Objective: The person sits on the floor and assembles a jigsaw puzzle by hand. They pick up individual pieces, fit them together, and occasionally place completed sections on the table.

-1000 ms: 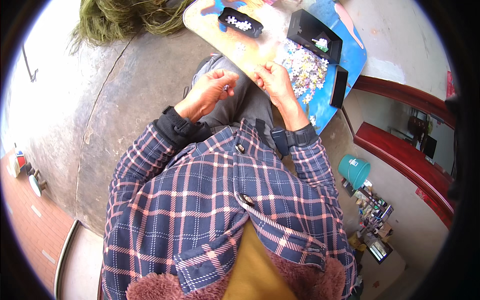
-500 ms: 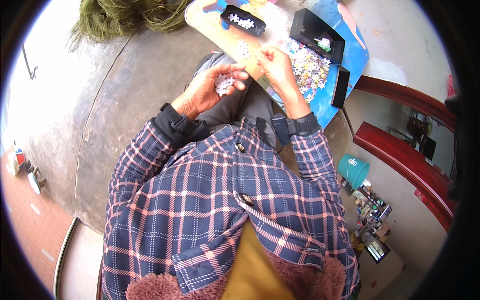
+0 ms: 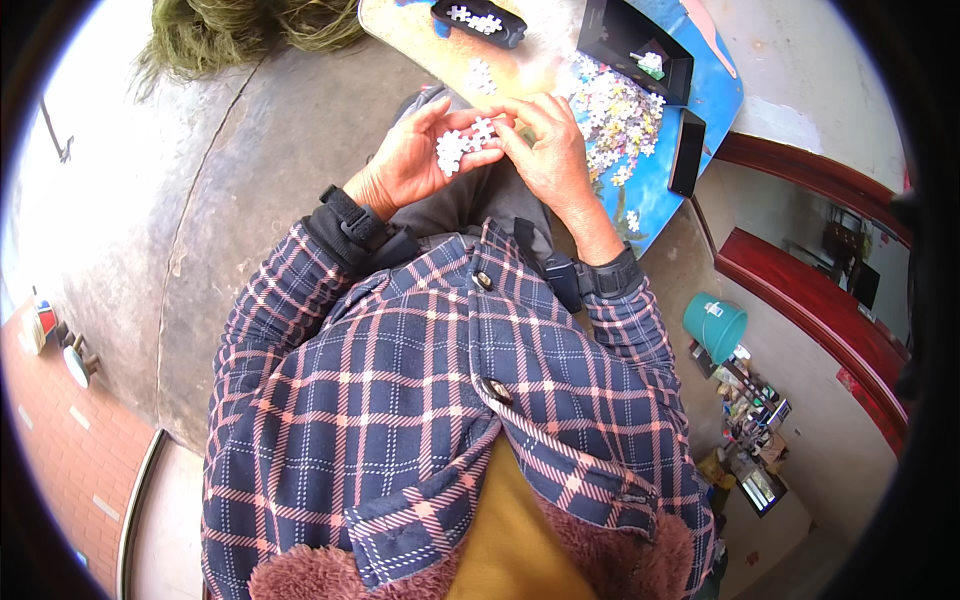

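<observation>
My left hand (image 3: pixel 405 160) is cupped palm up over my lap and holds a small pile of white jigsaw pieces (image 3: pixel 450 150). The fingers of my right hand (image 3: pixel 550 155) pinch one white piece (image 3: pixel 484 130) at the edge of that pile. Just beyond the hands lies a board (image 3: pixel 500 65) with a heap of loose pieces (image 3: pixel 615 110) spread over its right part. A dark tray (image 3: pixel 480 20) with a few white pieces sits at the board's far side.
A black box lid (image 3: pixel 630 45) lies on the board, and a dark phone (image 3: pixel 686 152) lies near its right edge. Grey concrete ground (image 3: pixel 250 190) spreads to the left, with green grass (image 3: pixel 230 30) beyond. A teal bucket (image 3: pixel 715 325) stands lower right.
My left hand turned palm up with pieces in it and drew toward me. My right hand left the board and came over to the left palm to pinch a piece.
</observation>
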Demonstrator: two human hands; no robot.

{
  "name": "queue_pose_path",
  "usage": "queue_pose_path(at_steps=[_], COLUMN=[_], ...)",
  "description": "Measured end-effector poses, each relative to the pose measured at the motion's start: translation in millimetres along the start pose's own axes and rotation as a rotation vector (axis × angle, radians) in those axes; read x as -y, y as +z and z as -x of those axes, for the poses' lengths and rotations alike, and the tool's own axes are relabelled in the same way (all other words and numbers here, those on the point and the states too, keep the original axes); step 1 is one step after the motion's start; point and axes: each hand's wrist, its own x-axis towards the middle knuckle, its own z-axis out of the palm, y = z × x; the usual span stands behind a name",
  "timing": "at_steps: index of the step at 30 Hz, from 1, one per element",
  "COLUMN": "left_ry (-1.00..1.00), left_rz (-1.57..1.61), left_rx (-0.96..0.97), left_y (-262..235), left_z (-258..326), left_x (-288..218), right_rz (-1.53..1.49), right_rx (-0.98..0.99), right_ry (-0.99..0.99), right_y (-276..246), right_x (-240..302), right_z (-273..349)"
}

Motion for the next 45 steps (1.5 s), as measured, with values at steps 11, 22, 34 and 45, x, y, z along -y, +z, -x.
queue_pose_path(at_steps=[11,22,34,45], left_ry=[-0.041,-0.041,-0.019,-0.009], left_rz=[-0.012,-0.058,-0.051,-0.056], left_rx=[0.026,-0.002,-0.009,-0.022], left_y=[-4.1,0.3,6.9,-2.2], left_z=[-1.4,2.2,2.5,0.8], left_x=[1.1,-1.6,-5.5,-4.7], right_rz=[-0.009,-0.273,-1.009,-0.970], right_rx=[-0.008,0.109,0.055,0.094], right_ry=[-0.013,0.286,0.772,0.794], right_y=[6.3,6.6,0.5,-1.9], right_x=[-2.4,-9.5,-15.0,-11.7], right_z=[1.1,0.2,0.1,-4.7])
